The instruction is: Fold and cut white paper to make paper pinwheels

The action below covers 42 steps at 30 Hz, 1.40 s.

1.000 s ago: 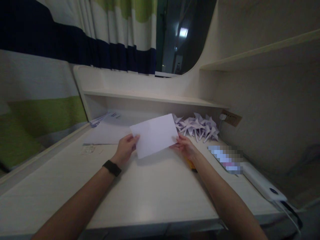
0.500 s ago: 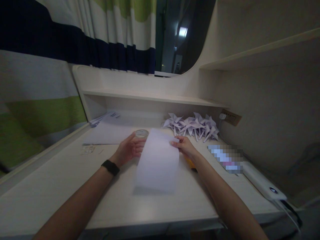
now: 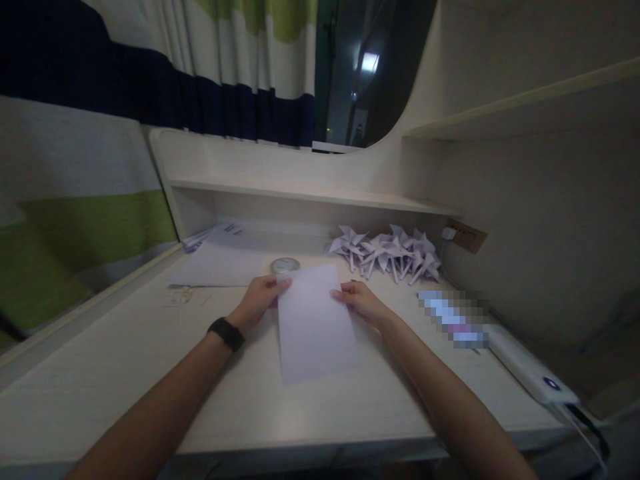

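Pinched at its two far corners, the white sheet of paper (image 3: 315, 327) lies flat on the desk (image 3: 125, 373), left hand (image 3: 260, 298) and right hand (image 3: 357, 301) each closed on a corner. It looks light, limp and easily creased, best held by its edges. Folded paper pinwheels (image 3: 387, 250) sit far right, more sheets (image 3: 217, 263) far left. No writing is legible.

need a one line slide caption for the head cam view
Both hands, left hand and right hand, pin a white sheet of paper flat on the desk near folded paper pinwheels.
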Each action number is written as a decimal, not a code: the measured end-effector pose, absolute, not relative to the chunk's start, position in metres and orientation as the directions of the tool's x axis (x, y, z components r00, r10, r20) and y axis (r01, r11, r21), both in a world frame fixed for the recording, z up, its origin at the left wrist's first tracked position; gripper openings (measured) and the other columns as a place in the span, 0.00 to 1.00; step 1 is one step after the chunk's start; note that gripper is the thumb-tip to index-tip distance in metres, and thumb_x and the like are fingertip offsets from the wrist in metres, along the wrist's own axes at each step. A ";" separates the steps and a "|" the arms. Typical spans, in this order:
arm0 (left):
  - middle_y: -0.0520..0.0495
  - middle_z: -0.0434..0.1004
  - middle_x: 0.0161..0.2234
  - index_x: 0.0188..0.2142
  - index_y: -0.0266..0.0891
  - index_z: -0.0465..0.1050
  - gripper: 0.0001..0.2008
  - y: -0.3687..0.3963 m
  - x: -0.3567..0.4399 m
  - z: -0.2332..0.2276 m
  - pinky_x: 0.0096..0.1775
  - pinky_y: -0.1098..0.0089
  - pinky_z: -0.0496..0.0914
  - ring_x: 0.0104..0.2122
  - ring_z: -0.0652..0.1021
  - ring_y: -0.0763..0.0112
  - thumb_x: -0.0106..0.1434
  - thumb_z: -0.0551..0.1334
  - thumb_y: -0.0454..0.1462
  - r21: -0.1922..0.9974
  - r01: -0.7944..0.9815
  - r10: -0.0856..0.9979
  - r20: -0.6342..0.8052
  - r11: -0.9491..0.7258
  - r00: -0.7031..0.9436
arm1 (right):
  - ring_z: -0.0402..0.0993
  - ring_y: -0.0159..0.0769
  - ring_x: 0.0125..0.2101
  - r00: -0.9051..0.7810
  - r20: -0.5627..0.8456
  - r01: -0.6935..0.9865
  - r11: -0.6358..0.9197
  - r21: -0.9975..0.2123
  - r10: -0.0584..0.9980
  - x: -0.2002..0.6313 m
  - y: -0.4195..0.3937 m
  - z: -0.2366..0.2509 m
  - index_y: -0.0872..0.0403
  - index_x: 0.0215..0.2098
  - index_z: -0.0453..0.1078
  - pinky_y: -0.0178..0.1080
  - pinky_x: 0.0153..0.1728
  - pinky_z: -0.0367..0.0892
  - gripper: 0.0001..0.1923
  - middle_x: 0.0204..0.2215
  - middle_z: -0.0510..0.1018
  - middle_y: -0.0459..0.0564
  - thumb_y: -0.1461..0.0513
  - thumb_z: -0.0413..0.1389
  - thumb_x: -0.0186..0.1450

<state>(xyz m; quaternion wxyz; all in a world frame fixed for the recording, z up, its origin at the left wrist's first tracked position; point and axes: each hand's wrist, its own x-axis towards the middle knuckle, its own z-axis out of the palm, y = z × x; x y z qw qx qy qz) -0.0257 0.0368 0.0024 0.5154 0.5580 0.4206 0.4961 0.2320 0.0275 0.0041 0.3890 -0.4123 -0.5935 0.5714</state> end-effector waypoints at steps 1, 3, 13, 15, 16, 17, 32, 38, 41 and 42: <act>0.45 0.77 0.27 0.31 0.32 0.76 0.19 0.038 -0.025 0.002 0.27 0.71 0.68 0.24 0.74 0.70 0.53 0.68 0.48 0.993 -0.050 0.982 0.114 -0.108 0.152 | 0.71 0.33 0.23 -0.354 -0.012 0.035 0.000 -0.999 0.935 0.232 0.028 0.003 0.58 0.27 0.73 0.33 0.23 0.62 0.21 0.21 0.76 0.48 0.48 0.66 0.51; 0.45 0.77 0.27 0.31 0.32 0.75 0.20 0.038 -0.024 0.001 0.27 0.70 0.69 0.24 0.74 0.70 0.53 0.68 0.50 0.992 -0.072 0.983 0.109 -0.099 0.150 | 0.71 0.34 0.23 -0.352 -0.015 0.010 -0.012 -1.000 0.936 0.232 0.029 0.003 0.57 0.27 0.72 0.33 0.23 0.63 0.20 0.20 0.75 0.47 0.49 0.66 0.51; 0.47 0.74 0.23 0.30 0.32 0.74 0.23 0.037 -0.024 0.004 0.22 0.73 0.64 0.21 0.72 0.70 0.56 0.64 0.53 0.982 -0.062 0.982 0.180 -0.177 0.057 | 0.73 0.29 0.24 -0.508 -0.073 0.049 -0.056 -0.997 0.858 0.238 0.025 0.008 0.57 0.29 0.74 0.31 0.28 0.69 0.17 0.26 0.77 0.46 0.53 0.68 0.51; 0.46 0.75 0.24 0.32 0.33 0.74 0.22 0.036 -0.024 0.005 0.23 0.72 0.65 0.22 0.73 0.69 0.56 0.64 0.53 0.984 -0.097 0.982 0.161 -0.152 0.099 | 0.71 0.28 0.23 -0.469 -0.031 0.022 -0.024 -0.999 0.883 0.238 0.024 0.009 0.57 0.27 0.73 0.30 0.25 0.68 0.16 0.24 0.76 0.45 0.54 0.68 0.50; 0.46 0.76 0.26 0.32 0.33 0.75 0.21 0.036 -0.024 0.005 0.24 0.72 0.66 0.23 0.74 0.69 0.56 0.65 0.52 0.984 -0.109 0.980 0.155 -0.142 0.124 | 0.71 0.28 0.23 -0.446 -0.011 0.003 -0.010 -1.000 0.895 0.237 0.024 0.010 0.57 0.26 0.73 0.30 0.25 0.67 0.15 0.23 0.76 0.45 0.54 0.68 0.50; 0.45 0.78 0.27 0.33 0.33 0.75 0.20 0.035 -0.023 0.005 0.25 0.71 0.67 0.24 0.75 0.68 0.56 0.66 0.51 0.984 -0.118 0.977 0.150 -0.132 0.154 | 0.71 0.28 0.23 -0.425 0.006 -0.016 -0.001 -1.000 0.905 0.237 0.025 0.011 0.57 0.27 0.73 0.30 0.25 0.68 0.15 0.23 0.76 0.45 0.54 0.68 0.50; 0.39 0.81 0.33 0.37 0.32 0.77 0.21 0.036 -0.026 -0.003 0.28 0.68 0.69 0.27 0.78 0.62 0.54 0.67 0.48 0.991 0.075 0.953 0.083 -0.110 0.293 | 0.78 0.36 0.31 -0.260 0.078 -0.196 0.026 -0.980 0.963 0.235 0.033 0.009 0.55 0.36 0.75 0.38 0.35 0.75 0.17 0.34 0.81 0.50 0.57 0.68 0.50; 0.41 0.81 0.33 0.36 0.32 0.78 0.19 0.033 -0.025 0.001 0.26 0.70 0.69 0.27 0.77 0.64 0.54 0.68 0.48 0.990 0.074 0.967 0.100 -0.120 0.233 | 0.79 0.38 0.33 -0.424 -0.005 -0.027 -0.019 -0.999 0.906 0.234 0.028 0.007 0.57 0.41 0.74 0.38 0.34 0.75 0.22 0.35 0.82 0.52 0.60 0.69 0.49; 0.40 0.81 0.34 0.36 0.32 0.78 0.20 0.031 -0.024 0.004 0.28 0.68 0.70 0.28 0.78 0.63 0.53 0.69 0.48 0.991 0.034 0.975 0.122 -0.131 0.185 | 0.79 0.37 0.32 -0.480 -0.026 0.007 -0.026 -1.000 0.877 0.234 0.029 0.002 0.57 0.42 0.73 0.37 0.33 0.75 0.23 0.34 0.81 0.52 0.60 0.69 0.50; 0.40 0.81 0.34 0.36 0.32 0.78 0.19 0.031 -0.023 0.005 0.29 0.68 0.70 0.28 0.78 0.62 0.52 0.69 0.47 0.990 0.022 0.977 0.134 -0.139 0.165 | 0.79 0.37 0.32 -0.495 -0.030 0.013 -0.028 -1.000 0.868 0.233 0.030 0.001 0.58 0.43 0.72 0.37 0.33 0.75 0.23 0.34 0.81 0.51 0.60 0.69 0.50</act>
